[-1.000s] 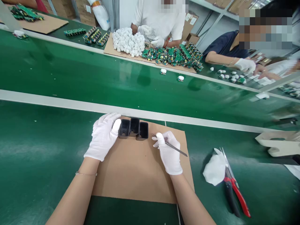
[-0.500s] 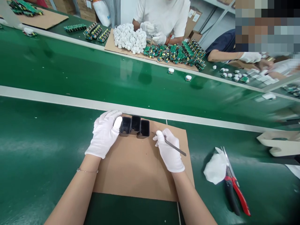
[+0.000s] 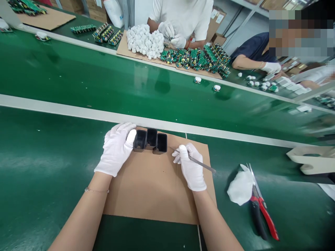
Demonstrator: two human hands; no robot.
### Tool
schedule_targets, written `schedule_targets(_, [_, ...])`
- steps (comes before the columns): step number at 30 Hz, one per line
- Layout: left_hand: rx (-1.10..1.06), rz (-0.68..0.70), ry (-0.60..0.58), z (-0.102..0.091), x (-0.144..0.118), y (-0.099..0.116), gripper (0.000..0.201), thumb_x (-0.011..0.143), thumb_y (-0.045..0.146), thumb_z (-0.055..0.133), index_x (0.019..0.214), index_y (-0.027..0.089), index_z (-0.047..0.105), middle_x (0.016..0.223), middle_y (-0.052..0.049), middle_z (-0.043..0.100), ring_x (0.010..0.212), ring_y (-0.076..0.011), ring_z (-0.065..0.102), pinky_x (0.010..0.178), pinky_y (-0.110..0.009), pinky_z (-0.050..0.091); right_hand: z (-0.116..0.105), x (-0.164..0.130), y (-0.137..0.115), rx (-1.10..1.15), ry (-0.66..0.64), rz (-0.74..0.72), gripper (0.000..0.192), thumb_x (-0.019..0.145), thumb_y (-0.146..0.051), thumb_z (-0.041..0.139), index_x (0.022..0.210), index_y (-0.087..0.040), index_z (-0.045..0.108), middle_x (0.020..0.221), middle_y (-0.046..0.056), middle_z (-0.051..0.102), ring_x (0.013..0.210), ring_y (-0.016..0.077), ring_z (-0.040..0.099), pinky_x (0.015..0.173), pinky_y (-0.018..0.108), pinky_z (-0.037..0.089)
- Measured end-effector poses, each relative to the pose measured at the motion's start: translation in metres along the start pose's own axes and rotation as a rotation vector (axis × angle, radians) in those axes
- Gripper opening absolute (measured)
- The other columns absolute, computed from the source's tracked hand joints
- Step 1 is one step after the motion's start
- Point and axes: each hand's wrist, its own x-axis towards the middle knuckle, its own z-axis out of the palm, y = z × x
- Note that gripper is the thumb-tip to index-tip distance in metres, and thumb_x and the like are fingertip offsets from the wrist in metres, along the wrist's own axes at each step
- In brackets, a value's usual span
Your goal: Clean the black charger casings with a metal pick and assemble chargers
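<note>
Three black plastic housings (image 3: 150, 140) stand side by side, open ends up, at the far edge of a brown cardboard sheet (image 3: 154, 188). My left hand (image 3: 117, 149), in a white glove, rests against the leftmost housing with the thumb on its side. In its white glove, my right hand (image 3: 190, 168) holds metal tweezers (image 3: 196, 160). Their tip points toward the rightmost housing and stops a little short of it.
Red-handled cutters (image 3: 261, 209) and a crumpled white cloth (image 3: 240, 187) lie to the right on the green belt (image 3: 39, 164). Across the conveyor, two people in white gloves work beside a heap of white caps (image 3: 145, 42) and green circuit boards (image 3: 196, 59). A beige object (image 3: 311, 160) sits far right.
My right hand has shifted slightly, and the tweezers now lie flatter with their back end further right. The left hand and the housings stay put. Small white parts on the far belt drifted right.
</note>
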Motion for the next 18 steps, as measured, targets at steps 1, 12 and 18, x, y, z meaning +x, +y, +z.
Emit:
schedule_targets(1, [-0.001,-0.001,0.001,0.0001,-0.0001,-0.0002,0.050,0.098,0.046,0.027,0.117,0.019,0.065,0.127,-0.006,0.064,0.125,-0.0268,0.052,0.111,-0.046,0.036,0.0008,-0.0007,0.0000,-0.038,0.010,-0.005,0.038,0.090,-0.049,0.051,0.067,-0.021,0.046,0.066,-0.002,0.065,0.049,0.0097,0.056,0.055,0.024,0.046])
schedule_targets(12, [-0.007,-0.006,-0.003,0.0007,-0.0005,-0.0003,0.050,0.098,0.046,0.028,0.118,0.019,0.065,0.127,-0.006,0.064,0.126,-0.0279,0.051,0.111,-0.046,0.035,0.0010,-0.0051,-0.0018,-0.138,0.066,-0.084,0.035,0.086,-0.051,0.058,0.068,-0.021,0.051,0.060,-0.002,0.063,0.056,0.0136,0.061,0.059,0.025,0.045])
schedule_targets(18, [-0.001,-0.012,-0.010,0.0012,0.0003,-0.0009,0.048,0.097,0.045,0.030,0.116,0.020,0.066,0.127,-0.006,0.064,0.125,-0.0278,0.052,0.111,-0.047,0.036,0.0030,-0.0068,-0.0016,-0.168,0.086,-0.078,0.034,0.087,-0.050,0.057,0.069,-0.022,0.050,0.059,-0.002,0.061,0.056,0.0140,0.059,0.060,0.026,0.044])
